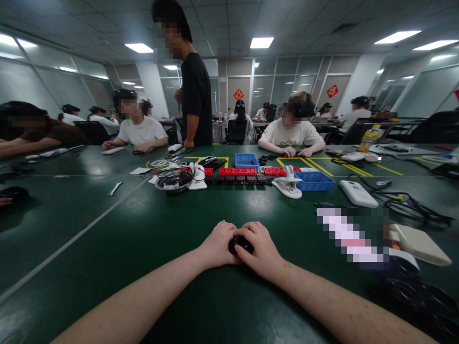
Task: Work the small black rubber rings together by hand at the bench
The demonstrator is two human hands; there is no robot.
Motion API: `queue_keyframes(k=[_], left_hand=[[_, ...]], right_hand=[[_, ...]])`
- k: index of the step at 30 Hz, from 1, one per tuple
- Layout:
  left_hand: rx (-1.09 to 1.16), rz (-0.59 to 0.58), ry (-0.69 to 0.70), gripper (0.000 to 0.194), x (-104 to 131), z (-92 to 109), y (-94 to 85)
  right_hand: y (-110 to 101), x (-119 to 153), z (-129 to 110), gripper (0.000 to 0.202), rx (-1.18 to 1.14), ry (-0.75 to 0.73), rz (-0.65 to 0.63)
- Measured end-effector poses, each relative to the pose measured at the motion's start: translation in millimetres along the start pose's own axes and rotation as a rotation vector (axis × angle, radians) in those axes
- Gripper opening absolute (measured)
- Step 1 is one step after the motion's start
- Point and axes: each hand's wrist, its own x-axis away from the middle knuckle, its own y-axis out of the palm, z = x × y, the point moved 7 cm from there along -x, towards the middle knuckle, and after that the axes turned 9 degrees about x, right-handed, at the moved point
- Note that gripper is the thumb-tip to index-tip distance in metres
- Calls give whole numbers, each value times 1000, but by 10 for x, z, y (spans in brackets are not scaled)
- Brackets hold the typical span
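Note:
A small, rounded, glossy black object (241, 244) is between my hands, low over the green table; its kind is not clear. My left hand (219, 242) wraps its far and left sides. From the right, my right hand (261, 248) closes on it, with the thumb at its near side and fingers over the top. My fingers cover much of the object, and I cannot tell whether it touches the table.
Red and black power strips (239, 171), a blue bin (315, 181), a white clip stand (289, 184) and a metal bowl of cables (173, 186) lie ahead. A wrench (114, 189) is left. A white power bank (357, 193) and round black parts (405, 286) lie right. People sit opposite; one stands.

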Motion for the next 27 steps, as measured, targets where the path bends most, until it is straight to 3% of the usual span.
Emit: queue_keyframes(k=[4, 9, 14, 17, 20, 24, 27], left_hand=[[90, -61, 46, 39, 3, 6, 6], [30, -125, 124, 30, 10, 33, 64], [50, -93, 88, 57, 6, -12, 56], [46, -98, 88, 56, 19, 6, 50], [21, -65, 68, 56, 31, 28, 18], [-11, -12, 45, 66, 35, 74, -28], [-36, 7, 52, 63, 32, 99, -31]], right_hand=[[-29, 6, -105, 28, -73, -133, -8], [-42, 31, -195, 24, -108, -224, -48], [-59, 59, -273, 21, -96, -287, -69], [-86, 76, -290, 23, -101, -304, -47], [-105, 77, -245, 27, -91, -262, 5], [-80, 45, -47, 32, -6, -51, 86], [-11, 23, 58, 34, 49, 51, 64]])
